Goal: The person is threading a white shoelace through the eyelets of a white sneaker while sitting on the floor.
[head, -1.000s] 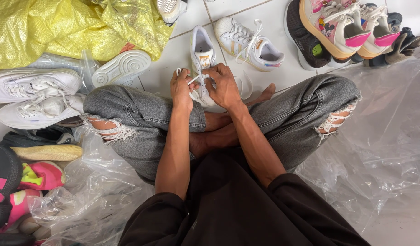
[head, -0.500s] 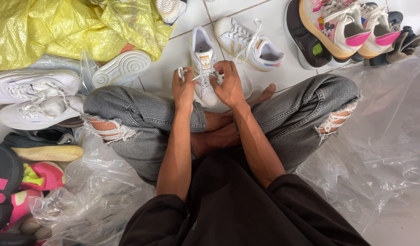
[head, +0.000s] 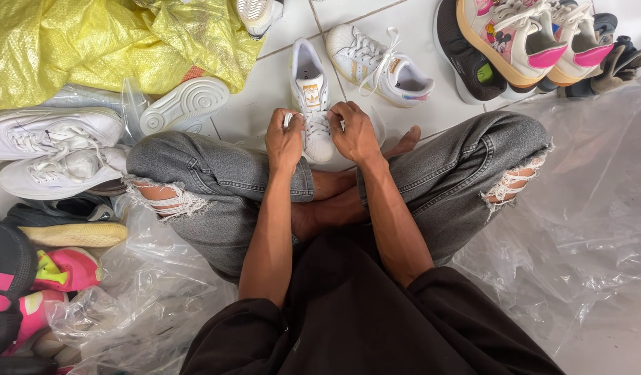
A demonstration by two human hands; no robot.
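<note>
I sit cross-legged on a tiled floor in torn grey jeans. A white sneaker (head: pixel 311 90) with gold trim lies toe toward me between my knees. My left hand (head: pixel 284 139) pinches its white laces on the left side. My right hand (head: pixel 355 130) grips the laces on the right side. Both hands rest over the front half of the shoe, hiding the lower eyelets. Its matching white sneaker (head: pixel 379 66) lies on its side just beyond, laces loose.
A yellow plastic sack (head: pixel 105 42) lies at the upper left. Two white sneakers (head: pixel 56 149) and an upturned white sole (head: pixel 185 104) sit left of my knee. Pink shoes (head: pixel 35 292) are at lower left. Colourful platform shoes (head: pixel 529 38) stand upper right. Clear plastic sheeting (head: pixel 577 236) covers the right.
Both hands have spread slightly apart along the sneaker, pulling its laces outward. The shoe itself has stayed in place.
</note>
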